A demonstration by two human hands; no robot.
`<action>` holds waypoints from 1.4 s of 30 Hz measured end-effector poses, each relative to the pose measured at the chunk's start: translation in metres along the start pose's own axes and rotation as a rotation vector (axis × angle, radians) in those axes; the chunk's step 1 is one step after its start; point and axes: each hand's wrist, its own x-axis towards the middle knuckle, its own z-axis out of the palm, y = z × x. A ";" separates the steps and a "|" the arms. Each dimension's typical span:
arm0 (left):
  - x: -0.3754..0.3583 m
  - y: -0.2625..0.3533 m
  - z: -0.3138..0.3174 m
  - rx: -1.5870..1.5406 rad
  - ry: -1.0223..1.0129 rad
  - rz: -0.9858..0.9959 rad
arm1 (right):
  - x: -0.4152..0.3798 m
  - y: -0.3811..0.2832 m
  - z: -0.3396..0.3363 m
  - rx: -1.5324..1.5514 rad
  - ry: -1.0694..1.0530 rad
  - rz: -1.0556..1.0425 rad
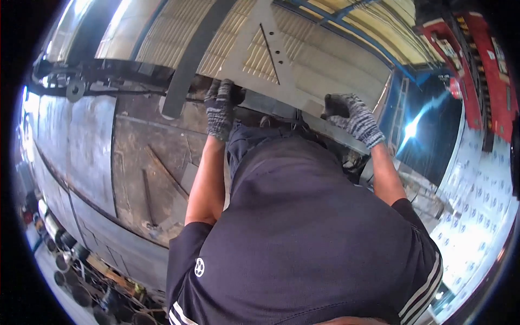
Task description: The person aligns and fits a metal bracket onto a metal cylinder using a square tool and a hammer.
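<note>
Metal plate [288,93] pinched at left corner by fingers of left hand [219,111]; closure of right hand [357,119] unclear; tipping risked if unbalanced.

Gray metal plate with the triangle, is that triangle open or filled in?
Open: the ribbed surface behind the plate shows through the triangle.

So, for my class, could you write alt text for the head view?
A person's gloved left hand touches a metal plate with a triangular opening, while the gloved right hand is by its other end. A long grey bar is left of the plate; a dark shirt fills the foreground.
</note>
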 end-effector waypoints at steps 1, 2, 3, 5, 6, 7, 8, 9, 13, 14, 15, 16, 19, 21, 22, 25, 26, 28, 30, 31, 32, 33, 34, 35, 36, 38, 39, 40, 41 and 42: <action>0.000 0.001 -0.001 -0.049 0.043 -0.078 | -0.002 -0.004 0.005 -0.055 0.020 -0.030; 0.002 0.001 -0.001 -0.095 0.091 -0.155 | -0.002 -0.008 0.010 -0.111 0.038 -0.063; 0.003 0.000 0.001 -0.322 0.152 -0.312 | -0.001 -0.007 0.021 -0.088 0.028 -0.042; 0.004 -0.002 -0.003 -0.151 0.084 -0.196 | 0.003 -0.010 0.040 -0.093 0.086 -0.035; 0.005 -0.003 -0.006 -0.066 0.050 -0.139 | 0.004 -0.011 0.046 -0.106 0.136 -0.036; 0.006 -0.005 -0.010 0.018 0.021 -0.080 | 0.006 -0.009 0.046 -0.106 0.161 -0.062; 0.008 -0.009 -0.015 0.510 -0.017 0.181 | 0.007 -0.007 0.048 -0.099 0.162 -0.058; 0.010 -0.013 -0.019 0.997 -0.057 0.446 | 0.009 -0.004 0.050 -0.082 0.171 -0.069; 0.014 -0.023 -0.022 1.045 -0.021 0.503 | 0.007 -0.005 0.049 -0.059 0.166 -0.067; 0.013 -0.018 -0.019 1.051 -0.024 0.487 | 0.008 -0.006 0.049 -0.070 0.163 -0.070; 0.011 -0.013 -0.017 1.060 -0.024 0.471 | 0.009 -0.005 0.050 -0.067 0.159 -0.081; 0.009 -0.009 -0.015 1.069 -0.013 0.469 | 0.009 -0.003 0.051 -0.081 0.180 -0.105; 0.004 0.000 -0.004 -0.054 0.047 -0.245 | 0.010 -0.002 0.052 -0.085 0.195 -0.134; 0.004 -0.013 -0.008 0.097 0.001 -0.049 | 0.010 -0.004 0.050 -0.043 0.185 -0.113; 0.003 -0.012 -0.007 0.174 -0.027 0.046 | 0.011 -0.006 0.049 -0.044 0.183 -0.123; 0.001 -0.005 0.001 0.385 -0.057 0.235 | 0.011 -0.008 0.047 -0.107 0.160 -0.079; 0.000 0.003 0.008 0.430 -0.056 0.267 | 0.011 -0.009 0.047 -0.096 0.157 -0.085; -0.001 0.014 0.022 -0.028 0.101 -0.107 | 0.010 -0.014 0.044 -0.085 0.154 -0.103; 0.002 0.012 0.031 -0.090 0.168 -0.348 | 0.008 -0.021 0.042 -0.066 0.150 -0.068; 0.005 0.009 0.034 0.004 0.170 -0.476 | 0.009 -0.018 0.043 -0.071 0.135 -0.072; 0.005 0.012 0.043 0.005 0.191 -0.469 | 0.009 -0.016 0.045 -0.068 0.127 -0.092; 0.006 0.015 0.054 0.118 0.203 -0.488 | 0.009 -0.014 0.047 -0.047 0.125 -0.089; 0.009 0.017 0.061 0.230 0.214 -0.505 | 0.009 -0.011 0.049 -0.026 0.125 -0.086; 0.013 -0.009 0.057 0.229 0.235 -0.499 | 0.011 -0.005 0.053 -0.023 0.125 -0.081; 0.015 -0.056 0.050 0.390 0.203 -0.275 | 0.011 -0.005 0.055 -0.022 0.122 -0.098; 0.018 -0.066 0.045 0.548 0.178 -0.047 | 0.010 -0.003 0.054 -0.038 0.145 -0.103; 0.019 -0.071 0.039 0.623 0.024 -0.054 | 0.010 -0.002 0.056 -0.011 0.135 -0.080; 0.015 -0.060 0.039 0.659 -0.056 -0.062 | 0.009 -0.003 0.057 -0.010 0.131 -0.082; 0.012 -0.045 0.040 0.693 -0.136 -0.066 | 0.009 -0.004 0.056 0.017 0.122 -0.059; 0.010 -0.027 0.042 0.728 -0.190 -0.130 | 0.009 -0.006 0.054 0.042 0.115 -0.037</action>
